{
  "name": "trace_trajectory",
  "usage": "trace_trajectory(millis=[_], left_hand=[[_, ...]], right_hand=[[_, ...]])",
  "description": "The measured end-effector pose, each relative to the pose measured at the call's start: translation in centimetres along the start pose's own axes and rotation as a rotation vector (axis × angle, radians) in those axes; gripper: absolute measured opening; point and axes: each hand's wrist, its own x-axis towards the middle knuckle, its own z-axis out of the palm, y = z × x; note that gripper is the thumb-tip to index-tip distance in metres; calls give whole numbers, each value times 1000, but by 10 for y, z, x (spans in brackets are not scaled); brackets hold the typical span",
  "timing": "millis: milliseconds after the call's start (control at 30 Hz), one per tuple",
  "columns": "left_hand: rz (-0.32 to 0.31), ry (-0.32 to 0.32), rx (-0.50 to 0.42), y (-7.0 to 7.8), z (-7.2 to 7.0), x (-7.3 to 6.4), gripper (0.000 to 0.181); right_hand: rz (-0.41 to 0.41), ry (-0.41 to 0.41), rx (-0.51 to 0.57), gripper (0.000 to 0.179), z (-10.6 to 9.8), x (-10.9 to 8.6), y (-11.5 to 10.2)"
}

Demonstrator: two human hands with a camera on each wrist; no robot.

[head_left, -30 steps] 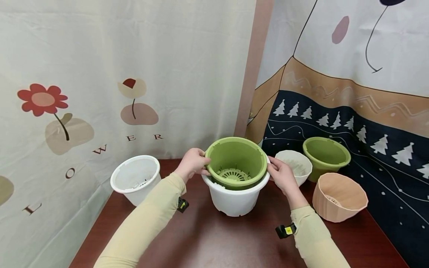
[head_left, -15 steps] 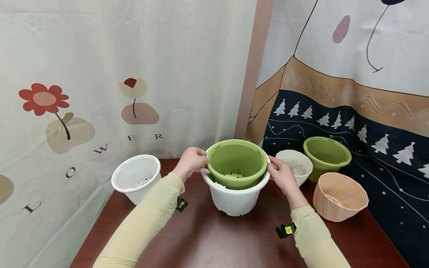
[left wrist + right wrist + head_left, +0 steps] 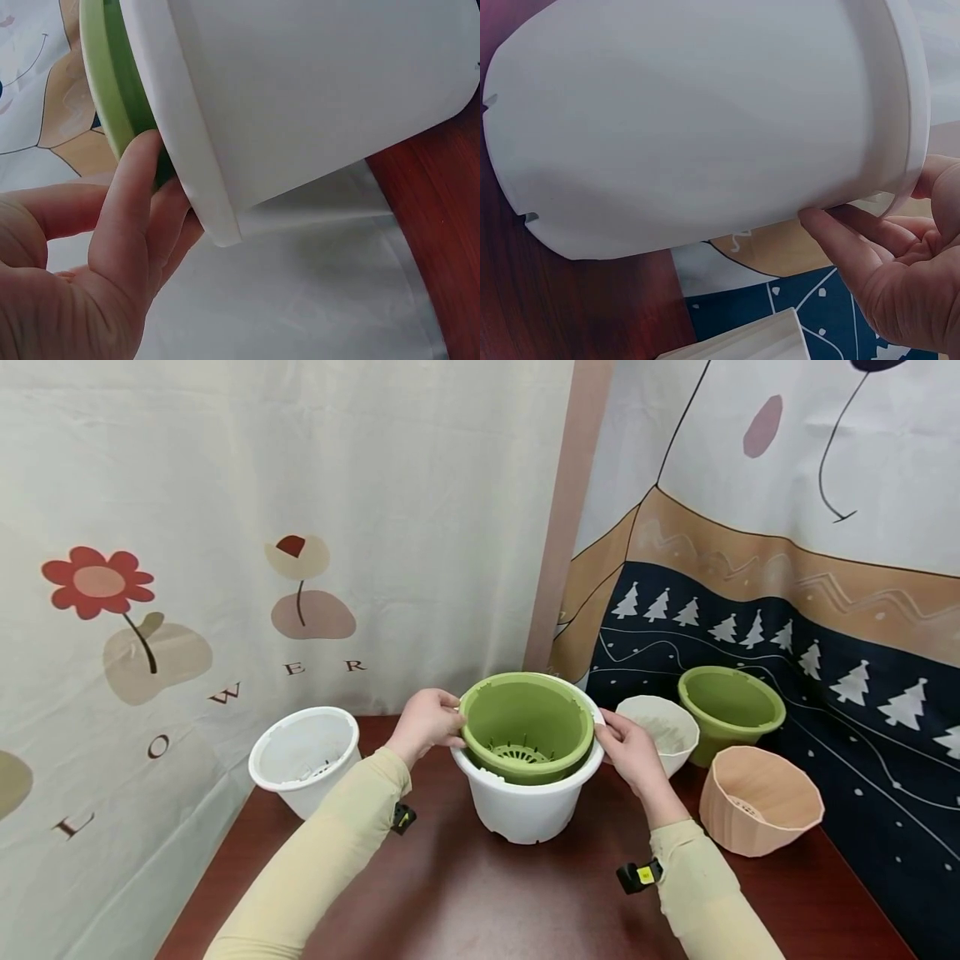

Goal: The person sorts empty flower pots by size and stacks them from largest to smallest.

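A green plastic flowerpot (image 3: pixel 528 714) sits nested and slightly tilted in a larger white flowerpot (image 3: pixel 525 818) at the table's middle. My left hand (image 3: pixel 431 722) pinches the green pot's rim on its left side. In the left wrist view, the fingers (image 3: pixel 124 202) of that hand reach into the gap beside the white pot's rim. On the opposite side, my right hand (image 3: pixel 630 747) holds the white pot's rim. The right wrist view shows its fingers (image 3: pixel 840 244) under that rim and the thumb over it. Slots in the green pot's bottom are visible.
Another white pot (image 3: pixel 300 785) stands at the left. To the right are a white faceted pot (image 3: pixel 663 735), a second green pot (image 3: pixel 731 702) and a peach ribbed pot (image 3: pixel 757 810). Printed curtains (image 3: pixel 450 527) hang behind the reddish-brown table (image 3: pixel 480 910).
The green pot has sunk slightly within the white pot and shifted a little left, its tilt changing. My left hand moved slightly left with it; the right hand and white pot stayed nearly still.
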Motion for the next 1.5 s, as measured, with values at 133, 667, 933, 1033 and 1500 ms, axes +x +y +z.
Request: trace_trajectory(millis=[133, 667, 933, 1033, 1500], left_hand=[[47, 8, 152, 2, -1, -1, 38], [223, 105, 291, 10, -22, -10, 35], [266, 166, 361, -5, -21, -12, 45], [239, 152, 338, -11, -20, -10, 50], [176, 121, 235, -33, -16, -8, 64]], right_hand=[[2, -1, -2, 48, 0, 0, 0], [9, 14, 1, 46, 1, 0, -1], [16, 19, 4, 46, 0, 0, 0], [17, 18, 4, 46, 0, 0, 0], [17, 13, 16, 47, 1, 0, 0]])
